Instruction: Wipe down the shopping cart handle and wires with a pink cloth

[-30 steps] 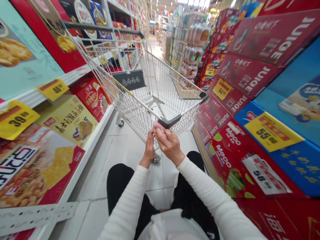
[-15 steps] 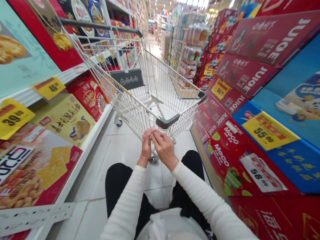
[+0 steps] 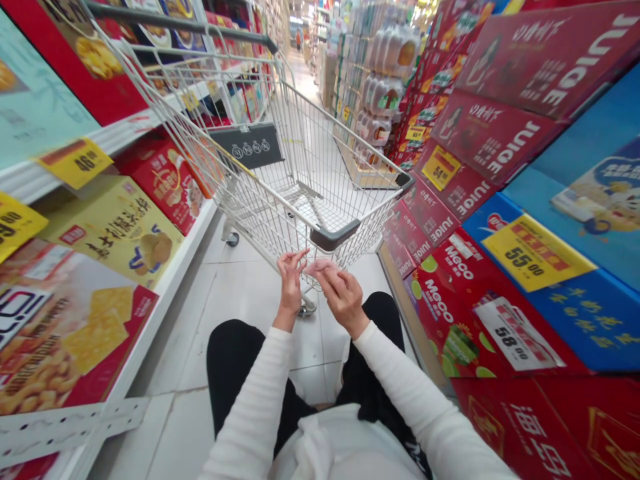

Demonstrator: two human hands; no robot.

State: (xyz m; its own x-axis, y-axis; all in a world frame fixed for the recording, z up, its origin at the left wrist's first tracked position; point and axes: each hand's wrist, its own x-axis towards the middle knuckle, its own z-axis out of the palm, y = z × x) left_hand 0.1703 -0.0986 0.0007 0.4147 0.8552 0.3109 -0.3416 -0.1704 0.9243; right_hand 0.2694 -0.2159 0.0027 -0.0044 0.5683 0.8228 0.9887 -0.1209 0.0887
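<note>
My right hand (image 3: 343,293) is closed, its fingertips pinching a small, pale pink, crumpled thing (image 3: 320,267) that looks soft and thin; its kind I cannot make out. Just to the left, my left hand (image 3: 290,280) has its fingers apart and bent, with nothing visible in them. A small gap separates the two hands. Both are above my knees, in front of the near end of a wire shopping cart (image 3: 300,207). The cart's basket holds nothing, and its dark grey corner bumper (image 3: 335,235) is just beyond my fingers.
On the left, a white shelf (image 3: 165,287) carries boxed snacks such as a yellow box (image 3: 115,227). Stacked red drink cartons (image 3: 450,293) and a blue carton (image 3: 590,307) line the right side. Shrink-wrapped bottles (image 3: 380,100) stand farther down the aisle. White tiles (image 3: 230,287) cover the floor.
My hands were together around the pink thing and have now come apart. The left hand has opened, while the pink thing stays in the right. The view has shifted slightly.
</note>
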